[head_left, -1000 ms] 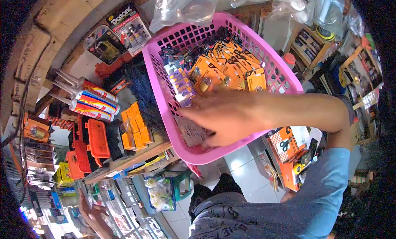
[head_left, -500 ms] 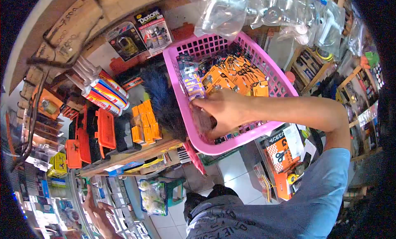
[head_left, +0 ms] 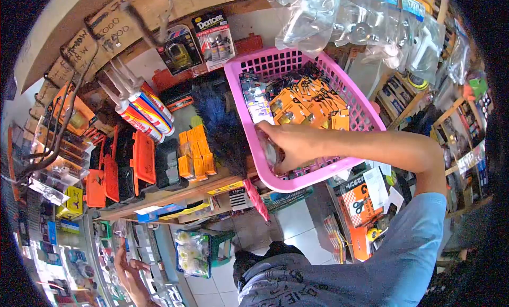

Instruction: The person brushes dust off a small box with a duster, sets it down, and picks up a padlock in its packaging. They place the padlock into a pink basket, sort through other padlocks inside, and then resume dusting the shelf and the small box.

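Observation:
A pink plastic basket (head_left: 241, 95) holds orange-carded packets (head_left: 313, 103) and, along its left side, a stack of purple and white packs (head_left: 259, 105). My right hand (head_left: 291, 145) reaches into its near left corner, thumb and fingers curled round a clear plastic packet (head_left: 271, 150). Part of that packet is hidden by the hand. At the lower left, my left hand (head_left: 129, 270) hangs beside a glass display case (head_left: 101, 254), its fingers apart and nothing in them.
Left of the basket are a dark blue feathery duster (head_left: 214, 121), small orange boxes (head_left: 196, 153), red-lidded cases (head_left: 143, 161) and sealant tubes (head_left: 143, 113). Bagged goods (head_left: 360, 29) hang overhead. A green stool (head_left: 221, 246) stands on the tiled floor below.
The view has shifted, so the basket and shelf goods appear further right. My right hand remains at the basket's near left corner. My left hand stays low with fingers apart.

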`<state>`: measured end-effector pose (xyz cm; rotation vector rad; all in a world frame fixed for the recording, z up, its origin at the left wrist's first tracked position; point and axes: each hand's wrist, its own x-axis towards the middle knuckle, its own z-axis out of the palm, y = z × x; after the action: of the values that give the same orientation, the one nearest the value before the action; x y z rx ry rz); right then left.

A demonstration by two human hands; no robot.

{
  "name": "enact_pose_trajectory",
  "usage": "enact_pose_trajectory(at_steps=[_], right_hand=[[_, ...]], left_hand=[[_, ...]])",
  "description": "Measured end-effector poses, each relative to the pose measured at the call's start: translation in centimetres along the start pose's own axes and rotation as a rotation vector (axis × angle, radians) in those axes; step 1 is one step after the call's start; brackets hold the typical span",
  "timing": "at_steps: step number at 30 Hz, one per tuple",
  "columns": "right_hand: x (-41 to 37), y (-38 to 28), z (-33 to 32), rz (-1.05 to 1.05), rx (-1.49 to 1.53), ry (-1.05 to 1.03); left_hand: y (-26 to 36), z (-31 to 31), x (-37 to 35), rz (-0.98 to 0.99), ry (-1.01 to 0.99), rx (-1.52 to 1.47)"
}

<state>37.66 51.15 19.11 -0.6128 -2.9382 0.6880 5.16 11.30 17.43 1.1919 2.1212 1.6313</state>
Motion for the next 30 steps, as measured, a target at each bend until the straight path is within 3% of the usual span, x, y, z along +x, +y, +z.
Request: enact_pose_trajectory(at_steps=[2, 4, 5, 8, 10, 12, 14, 16, 17, 18, 20, 22, 23, 24, 26, 28, 29, 30], right_hand=[[0.1, 1.4, -0.5, -0.019, 0.054, 0.029], [0.1, 3.8, -1.3, -0.229, 0.431, 0.044], [-0.9, 2.8, -3.1, -0.157, 0.599, 0.017], [-2.8, 1.9, -5.9, -0.236, 0.844, 0.205], [-4.7, 0.0, -7.5, -0.249, 1.009, 0.286], [-6.2, -1.7, -8.3, -0.298, 1.045, 0.318], [-7.6, -4.8, -8.1, -0.334, 1.225, 0.263], [-7.9, -7.0, -6.2, -0.425, 1.265, 0.082], [-7.4, -8.4, -4.6, -0.516, 1.254, -0.053], [-6.2, -9.2, -2.9, -0.624, 1.038, -0.186], [-4.9, -12.2, 2.5, -0.644, 0.958, -0.321], [-3.9, -14.8, 6.3, -0.470, 0.864, -0.346], [-3.1, -15.5, 7.9, -0.492, 0.726, -0.245], [-2.3, -15.7, 9.3, -0.514, 0.578, -0.149], [-1.0, -16.0, 11.5, -0.443, 0.695, -0.267], [-0.9, -16.0, 12.8, -0.479, 0.496, 0.038], [-1.4, -16.2, 11.9, -0.345, 0.405, 0.118], [-1.2, -15.8, 11.4, -0.315, 0.261, 0.345]], left_hand=[[-0.4, -0.4, -0.4, 0.015, 0.012, -0.014], [-1.5, -0.9, -1.1, -0.023, 0.088, 0.053], [-1.7, -1.0, -1.2, -0.019, 0.090, 0.044], [-1.2, 0.4, -1.6, -0.104, -0.036, -0.268], [-4.4, 1.1, -0.9, -0.207, -0.274, -0.275], [-6.7, 3.7, -2.1, -0.151, -0.449, -0.119], [-4.7, 7.4, -1.9, -0.146, -0.806, -0.303], [-2.5, 11.3, -3.0, -0.219, -0.943, -0.532], [-2.3, 13.0, -3.4, -0.257, -1.040, -0.682], [-2.5, 14.6, -3.8, -0.294, -1.125, -0.836], [-2.5, 16.7, -5.3, -0.474, -1.098, -1.239], [-3.4, 17.5, -5.9, -0.470, -1.054, -1.269], [-2.7, 16.9, -5.0, -0.499, -1.119, -1.429], [-4.1, 16.0, -4.6, -0.558, -1.285, -1.404], [-5.3, 14.4, -3.9, -0.659, -1.302, -1.327], [-6.7, 12.7, -4.3, -0.718, -1.315, -1.377], [-7.2, 12.5, -4.4, -0.632, -1.344, -1.484], [-7.2, 11.8, -4.5, -0.622, -1.314, -1.490]])
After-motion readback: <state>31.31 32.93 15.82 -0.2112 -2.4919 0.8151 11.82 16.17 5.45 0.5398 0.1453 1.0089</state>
